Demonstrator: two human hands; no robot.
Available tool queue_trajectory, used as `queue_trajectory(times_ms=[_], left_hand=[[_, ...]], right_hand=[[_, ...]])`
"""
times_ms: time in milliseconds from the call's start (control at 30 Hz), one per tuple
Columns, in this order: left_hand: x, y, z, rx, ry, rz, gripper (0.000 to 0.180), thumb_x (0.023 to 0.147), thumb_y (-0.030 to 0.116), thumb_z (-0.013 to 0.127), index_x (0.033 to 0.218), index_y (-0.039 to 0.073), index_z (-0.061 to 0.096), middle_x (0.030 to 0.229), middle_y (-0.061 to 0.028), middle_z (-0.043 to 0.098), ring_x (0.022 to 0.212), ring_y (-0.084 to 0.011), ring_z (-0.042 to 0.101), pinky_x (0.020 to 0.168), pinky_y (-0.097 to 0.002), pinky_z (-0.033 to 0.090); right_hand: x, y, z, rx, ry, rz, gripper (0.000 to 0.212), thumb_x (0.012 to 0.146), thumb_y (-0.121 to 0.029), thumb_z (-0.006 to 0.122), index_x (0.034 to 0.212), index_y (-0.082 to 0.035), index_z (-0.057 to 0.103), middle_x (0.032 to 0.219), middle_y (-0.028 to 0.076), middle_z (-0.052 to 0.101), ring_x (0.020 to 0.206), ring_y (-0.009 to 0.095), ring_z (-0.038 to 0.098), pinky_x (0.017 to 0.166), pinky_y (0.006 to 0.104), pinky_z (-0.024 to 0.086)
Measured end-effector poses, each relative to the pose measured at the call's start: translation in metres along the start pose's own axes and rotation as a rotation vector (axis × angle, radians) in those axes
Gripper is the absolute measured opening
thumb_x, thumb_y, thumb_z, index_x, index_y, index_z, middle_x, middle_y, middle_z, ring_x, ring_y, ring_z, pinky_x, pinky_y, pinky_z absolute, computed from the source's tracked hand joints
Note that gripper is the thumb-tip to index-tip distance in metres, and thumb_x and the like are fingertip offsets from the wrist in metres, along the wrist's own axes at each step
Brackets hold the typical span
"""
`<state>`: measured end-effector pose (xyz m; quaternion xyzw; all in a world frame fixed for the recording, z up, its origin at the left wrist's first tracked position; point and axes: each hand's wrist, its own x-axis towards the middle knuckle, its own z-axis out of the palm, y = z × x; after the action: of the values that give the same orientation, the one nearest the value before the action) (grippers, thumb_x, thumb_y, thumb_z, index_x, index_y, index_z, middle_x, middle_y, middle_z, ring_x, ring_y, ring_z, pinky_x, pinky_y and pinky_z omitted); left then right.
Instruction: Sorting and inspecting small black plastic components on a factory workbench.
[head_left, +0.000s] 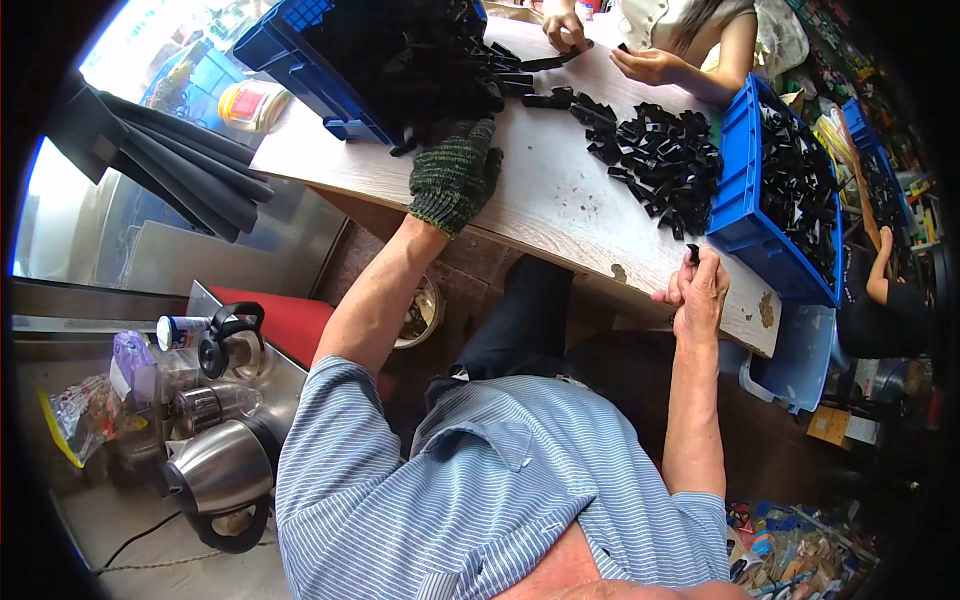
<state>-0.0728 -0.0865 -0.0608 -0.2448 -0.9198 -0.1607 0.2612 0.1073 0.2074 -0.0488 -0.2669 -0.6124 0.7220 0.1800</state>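
My left hand [453,180], in a dark green knitted glove, reaches to the lower edge of a heap of black parts [420,75]. The heap spills out of a tilted blue crate [325,85] onto the table. The glove's fingertips blend into the dark parts, so their grip cannot be made out. My bare right hand [699,290] is at the table's front right edge, closed on a small black piece [693,254] that sticks up from the fingertips. Just beyond it lies a loose pile of small black pieces [665,165] on the white table [555,185].
A second blue crate [735,200], full of black pieces, stands at the table's right end. Across the table a co-worker's hands [645,66] handle black parts. To my left are a steel kettle [225,465] and a glass pot [235,345]. A bin [422,315] stands below.
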Motion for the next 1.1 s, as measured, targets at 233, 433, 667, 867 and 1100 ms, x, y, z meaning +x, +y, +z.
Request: queue_trajectory(times_ms=[233, 433, 667, 867, 1100], left_hand=[[-0.008, 0.008, -0.025, -0.193, 0.001, 0.354, 0.031, 0.081, 0.02, 0.071, 0.11, 0.008, 0.068, 0.109, -0.015, 0.067, 0.108, -0.0364, 0.06, 0.094, -0.048, 0.048], [-0.038, -0.022, -0.029, 0.07, 0.232, -0.012, 0.034, 0.082, 0.02, 0.069, 0.114, 0.008, 0.065, 0.12, -0.015, 0.063, 0.115, -0.0389, 0.055, 0.098, -0.0496, 0.044], [-0.047, -0.016, -0.018, -0.182, 0.107, 0.038, 0.034, 0.085, 0.009, 0.063, 0.118, 0.007, 0.064, 0.12, -0.0174, 0.064, 0.113, -0.0377, 0.058, 0.101, -0.0498, 0.044], [-0.042, -0.013, -0.016, -0.083, 0.122, 0.103, 0.033, 0.085, 0.013, 0.064, 0.117, 0.012, 0.067, 0.111, -0.0112, 0.067, 0.106, -0.0347, 0.061, 0.094, -0.048, 0.047], [-0.039, -0.013, -0.04, 0.124, 0.072, -0.014, 0.022, 0.088, 0.023, 0.064, 0.107, 0.016, 0.072, 0.102, -0.0099, 0.068, 0.098, -0.0324, 0.062, 0.085, -0.0463, 0.049]], right_hand=[[0.003, 0.006, -0.004, 0.009, -0.009, 0.003, 0.037, 0.098, -0.04, 0.049, 0.078, -0.009, 0.051, 0.048, -0.005, 0.027, 0.038, 0.008, 0.035, 0.037, 0.0304, 0.049], [0.001, 0.003, -0.001, -0.001, -0.027, -0.041, 0.037, 0.098, -0.04, 0.05, 0.076, -0.01, 0.051, 0.048, -0.005, 0.028, 0.039, 0.008, 0.035, 0.038, 0.0302, 0.049], [0.0, 0.004, -0.002, 0.016, -0.035, -0.059, 0.036, 0.098, -0.038, 0.051, 0.076, -0.01, 0.051, 0.05, -0.005, 0.03, 0.04, 0.008, 0.036, 0.039, 0.0305, 0.049], [-0.003, 0.003, -0.001, 0.028, -0.014, -0.027, 0.036, 0.098, -0.038, 0.051, 0.077, -0.009, 0.052, 0.05, -0.005, 0.029, 0.041, 0.008, 0.035, 0.04, 0.0308, 0.05], [-0.002, 0.001, 0.0, 0.025, 0.002, -0.028, 0.035, 0.098, -0.037, 0.049, 0.077, -0.01, 0.051, 0.049, -0.005, 0.028, 0.041, 0.008, 0.035, 0.04, 0.0314, 0.05]])
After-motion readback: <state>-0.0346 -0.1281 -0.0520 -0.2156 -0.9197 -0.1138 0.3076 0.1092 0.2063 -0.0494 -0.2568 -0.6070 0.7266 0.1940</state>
